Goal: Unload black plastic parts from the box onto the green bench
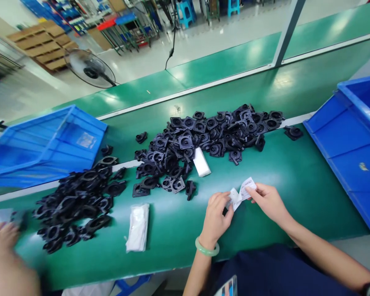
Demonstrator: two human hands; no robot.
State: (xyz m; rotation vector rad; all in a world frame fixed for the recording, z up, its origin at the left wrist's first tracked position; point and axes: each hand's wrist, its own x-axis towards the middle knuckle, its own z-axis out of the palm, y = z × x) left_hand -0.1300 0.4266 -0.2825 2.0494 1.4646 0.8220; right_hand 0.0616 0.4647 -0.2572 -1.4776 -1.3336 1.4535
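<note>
Between my two hands is a white printed label (247, 187), creased in the middle, its small print too blurred to read. My right hand (269, 201) pinches its right end between thumb and fingers. Its left end is held in the curled fingers of my left hand (216, 213), which has a pale green bangle at the wrist. A small dark patch shows beneath the left fingers; I cannot make out what it is. Beyond my hands lies a big heap of black plastic housings (185, 142), with a white packet (201, 162) against its near edge.
A second heap of black housings (80, 201) lies left, near a white plastic-wrapped packet (137, 227). Tilted blue bins stand at the left (49, 144) and right (342, 152) of the green table (169, 230). At far left, another person's blurred hand (4, 246) touches a pale object. A fan (91, 72) stands behind.
</note>
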